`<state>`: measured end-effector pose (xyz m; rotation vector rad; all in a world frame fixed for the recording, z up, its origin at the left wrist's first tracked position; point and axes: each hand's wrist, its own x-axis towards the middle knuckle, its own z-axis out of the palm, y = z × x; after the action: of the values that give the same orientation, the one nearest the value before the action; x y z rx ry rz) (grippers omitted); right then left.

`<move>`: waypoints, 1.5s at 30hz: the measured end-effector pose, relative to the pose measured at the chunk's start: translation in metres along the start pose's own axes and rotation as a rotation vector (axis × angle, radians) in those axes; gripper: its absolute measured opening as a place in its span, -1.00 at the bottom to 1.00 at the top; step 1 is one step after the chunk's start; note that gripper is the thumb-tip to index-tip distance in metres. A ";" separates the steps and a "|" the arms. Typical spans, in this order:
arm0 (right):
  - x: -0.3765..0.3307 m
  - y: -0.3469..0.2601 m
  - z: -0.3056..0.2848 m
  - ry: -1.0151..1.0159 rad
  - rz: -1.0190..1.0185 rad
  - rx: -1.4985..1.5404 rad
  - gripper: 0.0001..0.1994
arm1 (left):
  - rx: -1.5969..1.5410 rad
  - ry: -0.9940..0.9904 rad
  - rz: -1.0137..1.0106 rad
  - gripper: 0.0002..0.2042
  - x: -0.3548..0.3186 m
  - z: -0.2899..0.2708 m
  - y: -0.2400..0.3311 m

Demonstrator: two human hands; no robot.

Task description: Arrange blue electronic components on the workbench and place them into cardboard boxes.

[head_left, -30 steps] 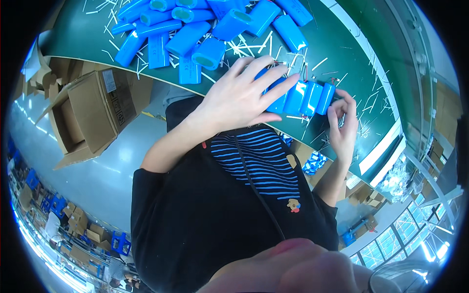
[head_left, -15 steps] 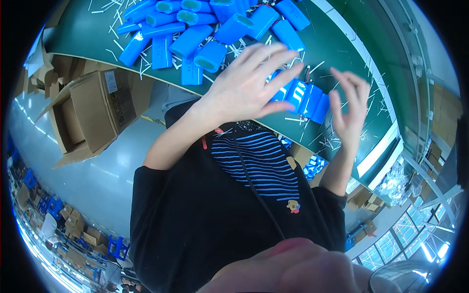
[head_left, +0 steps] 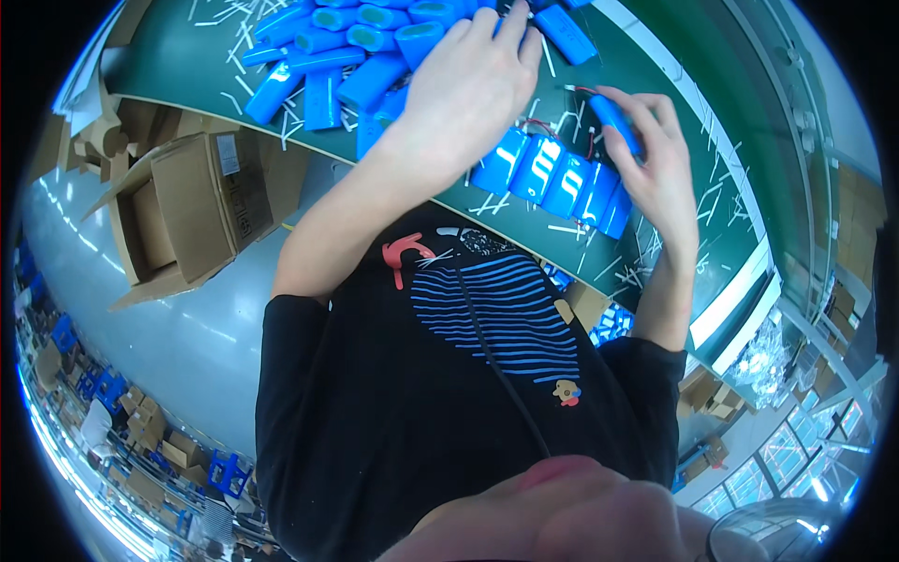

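My right hand (head_left: 651, 140) is closed around a blue battery pack (head_left: 613, 124), whose red and dark wire with a small white connector sticks out to the left. Beside and below it, a row of several blue battery packs (head_left: 548, 173) lies on the green table, with thin wires at their far edge. Reaching over the right part of a heap of blue battery packs (head_left: 375, 80), my left hand (head_left: 482, 80) has its fingers stretched and apart. It hides the packs beneath it, so contact with them is unclear.
White strips lie scattered over the green table (head_left: 688, 206). An opened cardboard box (head_left: 192, 206) stands left of the table. More blue packs (head_left: 613, 323) sit in a box under the near edge. Clear plastic wrap (head_left: 763, 356) hangs at the right.
My left hand has moved away from the row toward the heap, uncovering the row's left packs. My right hand, empty before, now holds a battery pack above the row's right end.
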<state>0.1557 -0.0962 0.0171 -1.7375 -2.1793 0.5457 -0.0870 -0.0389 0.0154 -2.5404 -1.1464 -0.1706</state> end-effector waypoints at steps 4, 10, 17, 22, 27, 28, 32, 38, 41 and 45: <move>-0.047 0.019 -0.015 0.058 0.028 -0.054 -0.57 | -0.119 -0.063 0.106 -0.61 0.008 -0.019 -0.015; -0.103 0.006 0.001 0.209 0.346 0.108 -0.59 | -0.444 -0.045 0.125 -0.51 -0.013 -0.015 -0.025; -0.073 0.015 -0.018 0.295 0.113 0.069 -0.60 | -0.609 -0.269 0.081 -0.38 -0.052 -0.027 -0.013; 0.031 0.008 0.005 0.260 -0.243 -0.037 -0.62 | -0.562 -0.234 0.133 -0.33 -0.068 -0.021 -0.007; 0.099 -0.006 0.018 -0.125 0.029 -0.089 -0.47 | -0.559 -0.139 0.034 -0.30 -0.075 -0.016 0.020; 0.099 -0.020 0.009 -0.269 0.184 -0.067 -0.42 | -0.556 -0.110 0.029 -0.28 -0.077 -0.010 0.024; 0.032 -0.004 -0.013 0.035 0.153 0.214 -0.65 | -0.586 -0.023 0.011 -0.19 -0.080 0.009 0.037; -0.089 0.036 -0.007 0.464 0.444 0.558 -0.61 | -0.536 0.009 0.115 -0.14 -0.060 0.024 0.026; -0.130 0.026 0.018 0.435 0.594 0.292 -0.60 | -0.526 0.006 0.147 -0.14 -0.046 0.024 0.029; -0.140 0.028 0.026 0.473 0.532 -0.122 -0.57 | -0.530 0.014 0.159 -0.09 -0.049 0.030 0.033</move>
<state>0.1996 -0.2300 -0.0184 -2.2452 -1.4544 0.0874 -0.0954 -0.0827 -0.0333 -3.0662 -0.9863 -0.5097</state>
